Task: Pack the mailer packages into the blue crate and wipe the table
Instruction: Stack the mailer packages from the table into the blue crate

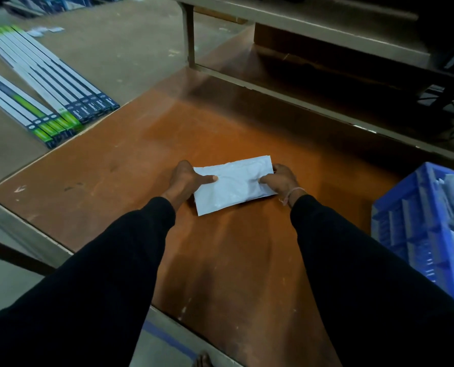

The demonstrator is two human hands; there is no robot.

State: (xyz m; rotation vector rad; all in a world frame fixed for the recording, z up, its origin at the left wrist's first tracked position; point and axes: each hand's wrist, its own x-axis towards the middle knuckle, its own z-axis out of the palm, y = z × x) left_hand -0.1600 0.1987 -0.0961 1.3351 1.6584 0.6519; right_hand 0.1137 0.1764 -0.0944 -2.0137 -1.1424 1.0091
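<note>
My left hand [185, 176] and right hand [281, 178] each pinch a short end of the white mailer package [234, 184], mid-tabletop [141, 160]. Probably light, soft, slippery; end grip suits. Blue crate [416, 221] near right.

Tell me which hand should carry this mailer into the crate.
Right, probably. The blue crate sits at the table's right edge, nearer the right hand. Both hands grip the white mailer by its ends; the left hand would have to cross over to reach the crate.
</note>
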